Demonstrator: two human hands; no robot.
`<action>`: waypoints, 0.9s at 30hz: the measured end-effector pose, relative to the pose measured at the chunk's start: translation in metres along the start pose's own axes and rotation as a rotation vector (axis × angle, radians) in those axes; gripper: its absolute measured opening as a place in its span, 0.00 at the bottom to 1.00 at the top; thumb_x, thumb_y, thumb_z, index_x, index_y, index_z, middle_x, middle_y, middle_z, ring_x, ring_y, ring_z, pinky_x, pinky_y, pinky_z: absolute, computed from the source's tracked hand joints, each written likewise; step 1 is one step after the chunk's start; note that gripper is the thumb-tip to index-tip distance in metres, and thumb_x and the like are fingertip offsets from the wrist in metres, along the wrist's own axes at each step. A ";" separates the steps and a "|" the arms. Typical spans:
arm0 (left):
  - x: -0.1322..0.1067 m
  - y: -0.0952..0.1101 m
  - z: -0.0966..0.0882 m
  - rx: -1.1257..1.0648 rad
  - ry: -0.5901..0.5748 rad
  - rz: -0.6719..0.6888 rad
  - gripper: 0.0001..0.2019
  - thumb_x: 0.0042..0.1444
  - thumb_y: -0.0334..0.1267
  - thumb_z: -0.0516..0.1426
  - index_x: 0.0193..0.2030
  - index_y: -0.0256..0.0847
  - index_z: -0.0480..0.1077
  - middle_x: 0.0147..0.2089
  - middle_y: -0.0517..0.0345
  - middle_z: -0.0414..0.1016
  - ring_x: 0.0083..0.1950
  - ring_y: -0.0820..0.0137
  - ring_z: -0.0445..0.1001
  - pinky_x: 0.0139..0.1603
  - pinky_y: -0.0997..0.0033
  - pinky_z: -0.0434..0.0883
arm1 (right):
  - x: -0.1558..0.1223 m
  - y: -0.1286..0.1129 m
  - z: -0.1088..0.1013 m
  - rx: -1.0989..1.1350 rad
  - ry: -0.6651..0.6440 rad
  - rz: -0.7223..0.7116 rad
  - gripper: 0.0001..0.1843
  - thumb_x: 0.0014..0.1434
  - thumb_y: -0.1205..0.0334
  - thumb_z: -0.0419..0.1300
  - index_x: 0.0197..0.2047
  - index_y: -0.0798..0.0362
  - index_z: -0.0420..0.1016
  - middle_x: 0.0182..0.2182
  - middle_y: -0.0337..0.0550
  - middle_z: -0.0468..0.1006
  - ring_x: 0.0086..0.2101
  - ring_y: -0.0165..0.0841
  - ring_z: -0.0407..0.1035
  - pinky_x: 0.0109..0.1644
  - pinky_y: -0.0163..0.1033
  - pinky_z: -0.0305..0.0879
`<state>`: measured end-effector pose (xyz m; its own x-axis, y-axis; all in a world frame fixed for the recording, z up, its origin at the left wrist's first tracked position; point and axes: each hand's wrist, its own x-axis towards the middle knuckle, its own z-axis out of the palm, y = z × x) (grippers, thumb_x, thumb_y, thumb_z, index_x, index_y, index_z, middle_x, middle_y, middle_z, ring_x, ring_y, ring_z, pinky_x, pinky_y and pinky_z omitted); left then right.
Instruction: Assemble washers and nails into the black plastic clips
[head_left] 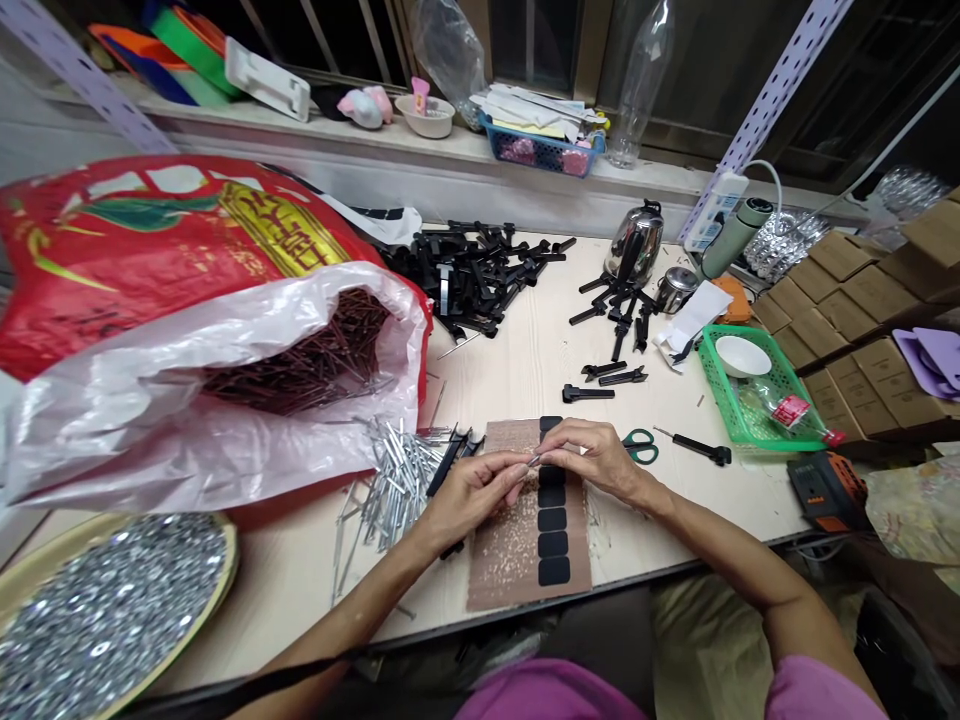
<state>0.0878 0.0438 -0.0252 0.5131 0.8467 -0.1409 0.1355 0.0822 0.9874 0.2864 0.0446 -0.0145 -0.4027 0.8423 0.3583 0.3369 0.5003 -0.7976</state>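
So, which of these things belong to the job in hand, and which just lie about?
Probably the job:
thin piece in the fingers
brown board
silver rods
black parts
red sack of brown rods

Seemingly just lying about:
white bowl
metal kettle
upright clear bottle
blue basket

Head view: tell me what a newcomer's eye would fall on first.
Probably the big red bag, gaping open at the left with dark thin rods inside. Next, the yellowish dish of shiny small metal pieces at the lower left. Then, near the centre, the left hand and right hand, close together over a brown sheet bearing a column of black patches.
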 end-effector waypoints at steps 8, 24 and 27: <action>0.003 -0.009 0.002 0.244 0.150 0.360 0.12 0.56 0.40 0.54 0.40 0.41 0.78 0.29 0.56 0.79 0.28 0.70 0.75 0.32 0.72 0.72 | -0.009 0.007 0.011 -0.048 0.123 0.074 0.15 0.61 0.52 0.58 0.32 0.54 0.77 0.29 0.42 0.79 0.30 0.30 0.73 0.35 0.35 0.70; 0.004 -0.018 -0.003 0.411 0.109 0.492 0.14 0.61 0.40 0.51 0.42 0.38 0.76 0.28 0.54 0.78 0.27 0.71 0.75 0.29 0.74 0.73 | -0.011 0.004 0.012 -0.197 0.089 -0.036 0.15 0.66 0.56 0.52 0.33 0.54 0.74 0.28 0.42 0.76 0.30 0.29 0.70 0.35 0.36 0.69; 0.005 -0.022 -0.001 0.630 0.161 0.702 0.15 0.64 0.36 0.47 0.44 0.37 0.74 0.32 0.51 0.80 0.33 0.69 0.78 0.36 0.72 0.76 | -0.012 0.002 0.016 -0.266 0.111 -0.021 0.15 0.67 0.57 0.50 0.33 0.55 0.72 0.28 0.41 0.75 0.30 0.29 0.68 0.35 0.36 0.68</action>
<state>0.0868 0.0462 -0.0471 0.5342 0.6613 0.5266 0.2966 -0.7299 0.6158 0.2783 0.0326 -0.0283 -0.3213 0.8405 0.4362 0.5463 0.5408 -0.6396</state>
